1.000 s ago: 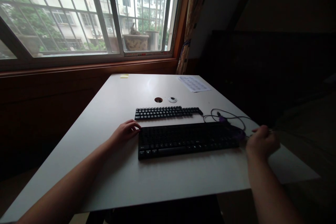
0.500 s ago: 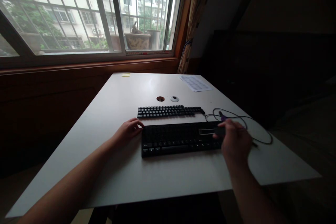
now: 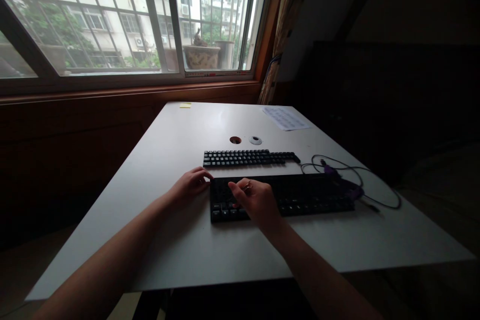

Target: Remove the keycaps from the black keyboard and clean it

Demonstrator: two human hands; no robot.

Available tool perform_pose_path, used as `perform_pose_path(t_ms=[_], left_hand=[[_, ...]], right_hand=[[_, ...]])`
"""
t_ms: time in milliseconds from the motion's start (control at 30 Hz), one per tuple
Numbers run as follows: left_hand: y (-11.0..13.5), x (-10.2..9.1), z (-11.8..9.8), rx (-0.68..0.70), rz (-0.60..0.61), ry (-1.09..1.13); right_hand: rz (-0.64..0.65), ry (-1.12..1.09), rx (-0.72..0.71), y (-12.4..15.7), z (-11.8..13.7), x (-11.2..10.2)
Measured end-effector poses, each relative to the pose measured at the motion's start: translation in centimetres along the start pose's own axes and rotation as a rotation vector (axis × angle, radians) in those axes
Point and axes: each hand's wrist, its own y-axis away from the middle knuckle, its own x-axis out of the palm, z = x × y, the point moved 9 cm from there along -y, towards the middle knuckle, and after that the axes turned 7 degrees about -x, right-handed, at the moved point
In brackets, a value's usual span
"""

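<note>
A black keyboard lies on the white table, with keycaps showing along its near rows and its dark far part looking bare. My left hand is at its far left corner, fingers curled and pinching the edge. Above the keyboard's left part, my right hand is closed, thumb and fingertip together; whatever it pinches is hidden. Behind the keyboard stand several rows of black keycaps in a keyboard-like layout.
A dark cable with purple parts loops at the right end of the keyboard. Farther back are a round hole, a white ring-shaped cover, printed sheets and a yellow note. A barred window is beyond the table.
My right hand has swept left from the keyboard's right end to its left part. The wire-loop puller it held no longer shows in it. My left hand stays at the corner; the view shifts slightly.
</note>
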Motion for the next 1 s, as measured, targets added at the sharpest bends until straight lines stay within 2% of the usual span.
perform_pose_path(t_ms=[133,467,700,833,933,1000], left_hand=[[0.0,0.0,0.0,0.002,0.003,0.004],[0.0,0.1,-0.2,-0.002,-0.008,-0.043],[0.0,0.2,0.2,-0.022,-0.002,-0.040],[-0.1,0.1,0.4,-0.036,-0.003,-0.037],[-0.2,0.0,0.4,-0.048,-0.005,-0.039],[-0.2,0.1,0.4,-0.058,-0.002,-0.037]], right_hand=[[0.014,0.069,-0.038,-0.2,0.2,0.1],[0.092,-0.016,-0.023,-1.5,0.0,2.3],[0.022,-0.194,0.190,-1.5,-3.1,2.5],[0.079,-0.114,0.087,-1.6,-1.7,3.1],[0.166,-0.010,-0.049,-1.7,0.1,4.3],[0.180,0.102,-0.157,-1.9,1.3,4.8]])
